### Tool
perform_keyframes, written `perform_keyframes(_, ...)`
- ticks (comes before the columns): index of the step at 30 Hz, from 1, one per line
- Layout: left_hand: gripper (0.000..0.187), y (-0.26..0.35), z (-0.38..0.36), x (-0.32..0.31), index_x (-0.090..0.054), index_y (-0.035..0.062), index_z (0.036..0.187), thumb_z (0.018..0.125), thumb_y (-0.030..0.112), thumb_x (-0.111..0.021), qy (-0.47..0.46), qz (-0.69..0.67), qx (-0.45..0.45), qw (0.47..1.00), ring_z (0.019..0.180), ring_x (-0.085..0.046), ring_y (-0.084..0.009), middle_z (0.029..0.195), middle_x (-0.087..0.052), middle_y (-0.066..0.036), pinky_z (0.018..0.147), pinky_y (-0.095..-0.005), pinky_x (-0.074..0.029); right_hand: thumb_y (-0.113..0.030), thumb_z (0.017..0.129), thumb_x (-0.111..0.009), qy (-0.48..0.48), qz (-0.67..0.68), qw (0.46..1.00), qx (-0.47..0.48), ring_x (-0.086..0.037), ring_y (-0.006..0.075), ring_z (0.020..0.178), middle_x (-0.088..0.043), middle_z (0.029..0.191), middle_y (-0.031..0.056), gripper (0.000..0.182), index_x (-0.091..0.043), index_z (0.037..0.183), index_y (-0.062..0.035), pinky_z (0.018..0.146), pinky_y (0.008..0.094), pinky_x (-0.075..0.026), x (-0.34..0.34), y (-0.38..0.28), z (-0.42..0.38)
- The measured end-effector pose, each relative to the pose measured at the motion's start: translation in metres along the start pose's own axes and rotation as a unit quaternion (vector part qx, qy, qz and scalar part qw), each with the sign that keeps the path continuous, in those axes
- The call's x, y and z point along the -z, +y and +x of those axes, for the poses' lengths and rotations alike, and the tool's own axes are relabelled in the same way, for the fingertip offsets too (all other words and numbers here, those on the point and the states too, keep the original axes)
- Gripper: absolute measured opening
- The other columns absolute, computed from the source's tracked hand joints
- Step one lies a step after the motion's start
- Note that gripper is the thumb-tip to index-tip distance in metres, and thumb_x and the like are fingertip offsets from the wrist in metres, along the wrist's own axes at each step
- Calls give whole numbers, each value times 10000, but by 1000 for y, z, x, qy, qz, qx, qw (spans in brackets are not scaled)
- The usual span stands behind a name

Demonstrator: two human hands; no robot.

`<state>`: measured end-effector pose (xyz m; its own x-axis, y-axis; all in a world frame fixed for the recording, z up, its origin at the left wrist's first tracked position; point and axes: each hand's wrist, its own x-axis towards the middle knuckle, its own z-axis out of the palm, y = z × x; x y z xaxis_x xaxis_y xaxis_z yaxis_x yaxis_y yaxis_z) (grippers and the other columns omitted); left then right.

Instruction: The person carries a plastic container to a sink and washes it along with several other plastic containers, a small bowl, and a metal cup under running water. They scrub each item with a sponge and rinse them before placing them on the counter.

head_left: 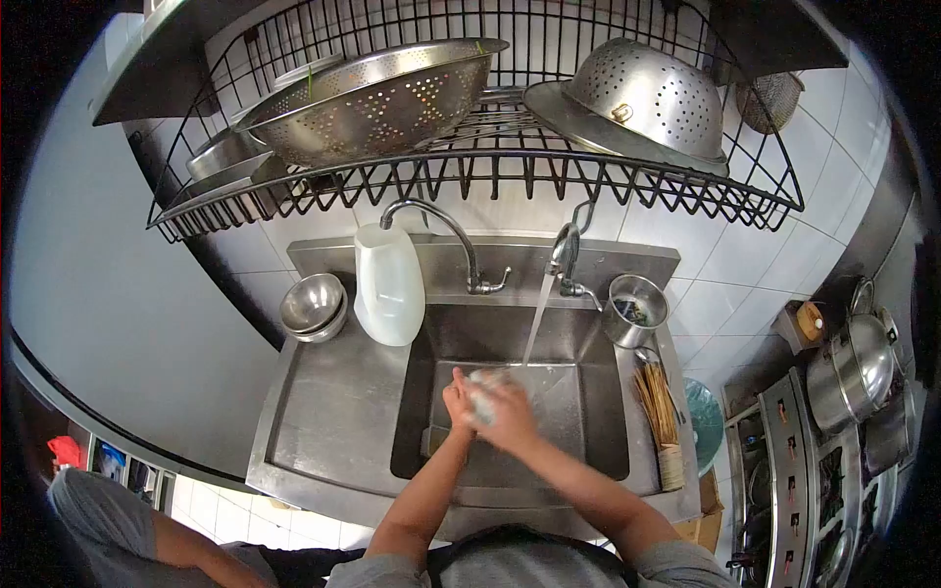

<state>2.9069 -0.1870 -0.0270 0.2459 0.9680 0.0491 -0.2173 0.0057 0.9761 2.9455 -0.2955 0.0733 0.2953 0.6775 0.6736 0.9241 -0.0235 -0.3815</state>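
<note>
My left hand (458,404) and my right hand (510,419) meet over the steel sink (606,441). A blurred whitish, pale-green mass (480,394) shows between them; I cannot tell whether it is lather or a cloth. The left hand is closed beneath it, with one finger or thumb pointing up. Smeared by motion, the right hand curls over the mass from the right. Water streams from the right faucet (564,253) into the basin, just behind my hands. A second faucet (470,260) arches out at the left.
A white plastic jug (389,294) and stacked metal bowls (314,306) stand left of the basin. A steel pot (637,309) and bundled sticks (659,407) line its right side. Colanders (382,108) fill the wire rack (490,162) overhead. Another person's arm (196,544) appears lower left.
</note>
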Motion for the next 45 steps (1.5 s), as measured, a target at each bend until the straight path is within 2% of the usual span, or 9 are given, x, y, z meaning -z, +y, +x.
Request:
perform_keyframes(7,547,26,-19,1,-302,52,502,949,361,-370,22,83,-80,993,487,-255,-85,473,-296,34,422,-313,-239,-104,693,-632,13,66,982,-177,-595,318,873,-638,920,130,205,-657,888,-44,820,379,-460,-16,55,-8)
perform_keyframes(11,559,17,-17,2,-345,34,503,947,373,-367,15,81,-98,992,490,-281,-92,464,-332,16,433,-316,-268,-49,666,-617,19,143,989,-27,-577,302,910,-630,936,133,205,-655,867,-36,834,372,-453,-27,21,-10)
perform_keyframes(22,573,24,-16,16,-397,25,513,930,417,-392,49,57,-8,997,505,-310,-97,478,-370,3,441,-320,-289,-136,730,-633,-38,191,974,-112,-574,271,897,-620,901,93,148,-635,844,-42,762,366,-450,-41,51,-12)
perform_keyframes(25,497,24,-12,17,-502,-1,725,910,451,-409,125,-39,130,983,565,-451,-151,640,-497,-59,520,-336,-399,-189,792,-609,13,442,793,-419,-569,218,914,-614,895,79,190,-633,883,-24,771,341,-448,-40,87,-4)
perform_keyframes(28,572,32,-4,11,-463,-43,1085,881,490,-426,176,-178,290,924,834,-593,-265,989,-573,-168,725,-392,-490,-242,844,-569,113,549,700,-443,-508,203,1024,-569,1035,101,279,-599,1005,-16,864,345,-407,-42,65,0)
perform_keyframes(35,537,33,2,14,-414,-12,1216,908,426,-389,-68,-336,421,840,1026,-526,-288,1155,-503,-154,861,-412,-441,-187,807,-568,17,88,994,-57,-354,335,1209,-438,1259,153,276,-607,1063,-93,1000,441,-264,-39,-2,-18)
perform_keyframes(38,435,16,-3,19,-436,31,1188,929,372,-361,-79,-280,398,870,1020,-529,-283,1144,-509,-128,847,-404,-447,-205,800,-587,-61,86,994,21,-405,365,1155,-524,1165,103,224,-660,983,-97,962,459,-306,-44,19,-2)
perform_keyframes(42,387,37,-19,15,-440,56,1158,932,362,-364,-68,-263,395,878,1002,-535,-254,1095,-526,-101,811,-402,-463,-115,785,-558,-127,263,919,-265,-549,270,983,-606,1017,83,169,-668,909,-79,844,386,-425,-53,60,34)
perform_keyframes(45,376,24,-14,22,-432,58,1165,937,346,-356,-94,-317,363,871,1021,-528,-251,1110,-518,-98,821,-407,-461,-86,752,-573,-2,148,989,-3,-551,286,980,-608,1016,91,167,-666,891,-75,862,394,-428,-45,19,17)
